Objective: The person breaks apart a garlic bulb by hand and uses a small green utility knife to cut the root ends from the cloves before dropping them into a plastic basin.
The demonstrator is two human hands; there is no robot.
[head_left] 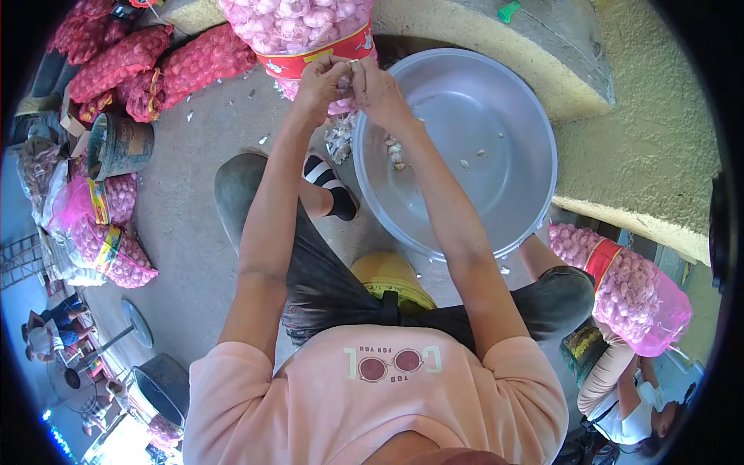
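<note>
My left hand point(319, 87) and my right hand point(380, 91) meet in front of a full mesh sack of garlic point(298, 23) with a red band. Fingers of both are closed around a garlic bulb point(345, 80), mostly covered by them. A pale bit shows at the right fingertips. Beneath my right forearm stands a wide grey-blue basin point(515, 108). A few loose garlic cloves point(395, 153) lie inside it near the left wall, with scattered bits on its bottom. Papery garlic skins point(339, 138) are piled on the floor left of the basin.
Red mesh sacks point(205, 66) lie at upper left, near a dark bucket point(124, 147). Pink garlic sacks point(112, 232) rest at left, another sack point(620, 283) at right. Between my legs is a yellow bucket point(391, 275). A concrete ledge point(542, 46) borders the basin. Another person point(632, 403) sits lower right.
</note>
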